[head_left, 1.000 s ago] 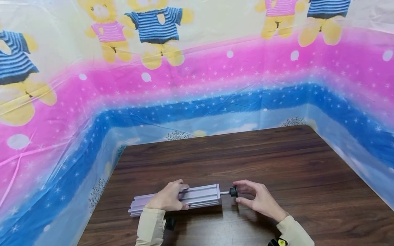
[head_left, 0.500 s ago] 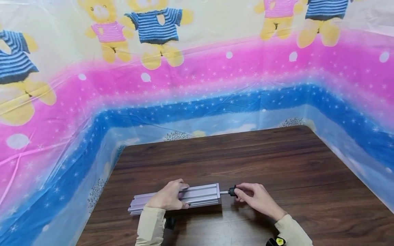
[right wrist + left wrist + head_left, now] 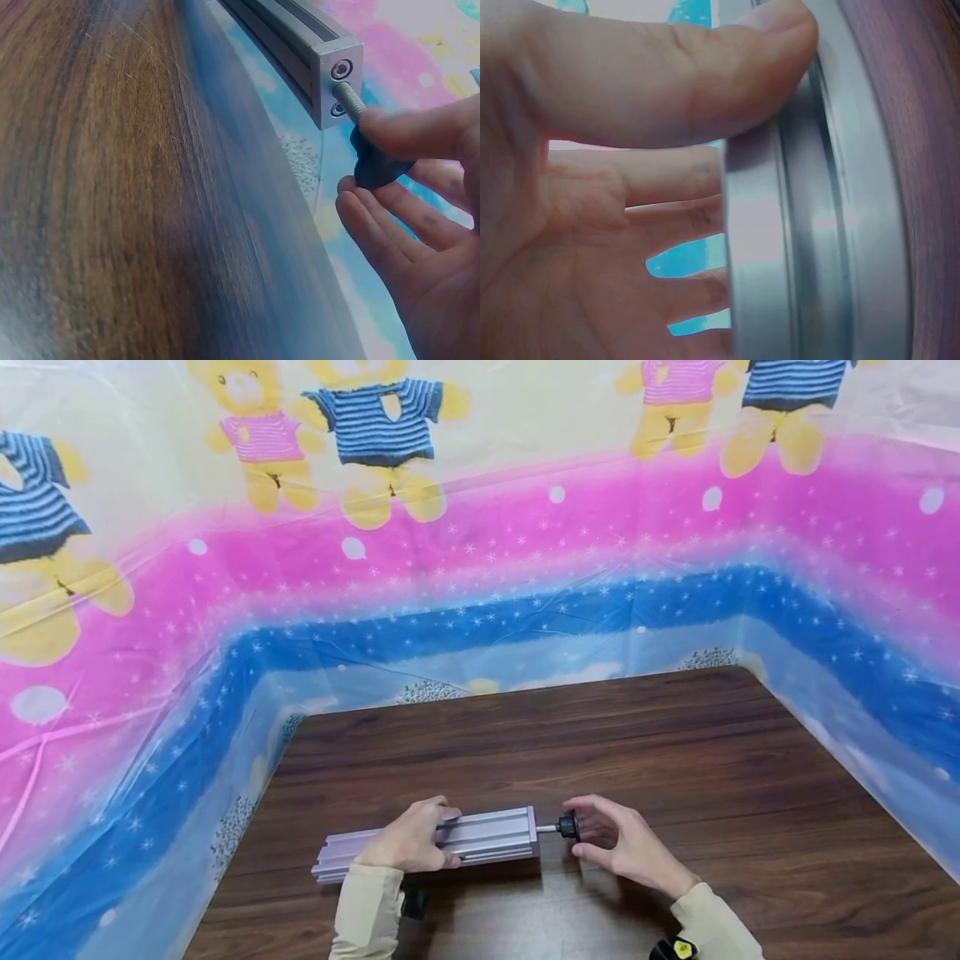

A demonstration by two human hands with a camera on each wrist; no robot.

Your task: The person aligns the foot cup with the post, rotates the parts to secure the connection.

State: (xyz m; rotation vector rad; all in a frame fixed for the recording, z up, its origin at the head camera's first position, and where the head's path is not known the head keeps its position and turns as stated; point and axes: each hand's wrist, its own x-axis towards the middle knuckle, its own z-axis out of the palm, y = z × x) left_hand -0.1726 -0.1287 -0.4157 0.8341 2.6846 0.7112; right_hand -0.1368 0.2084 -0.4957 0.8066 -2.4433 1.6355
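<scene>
Shows dark brown, streaky wood grain on the table [image 3: 637,735]. Gleams silver-grey, striped lengthwise, on the metal bar [image 3: 491,835] upon the table. Turns black on the knob [image 3: 568,827] and cream on the sleeves [image 3: 367,906] above the table. Runs pink, blue and pale blue in white-flecked bands on the sheet [image 3: 487,585] behind the table, with yellow bears [image 3: 365,508] in blue- or pink-striped shirts [image 3: 375,439].
</scene>
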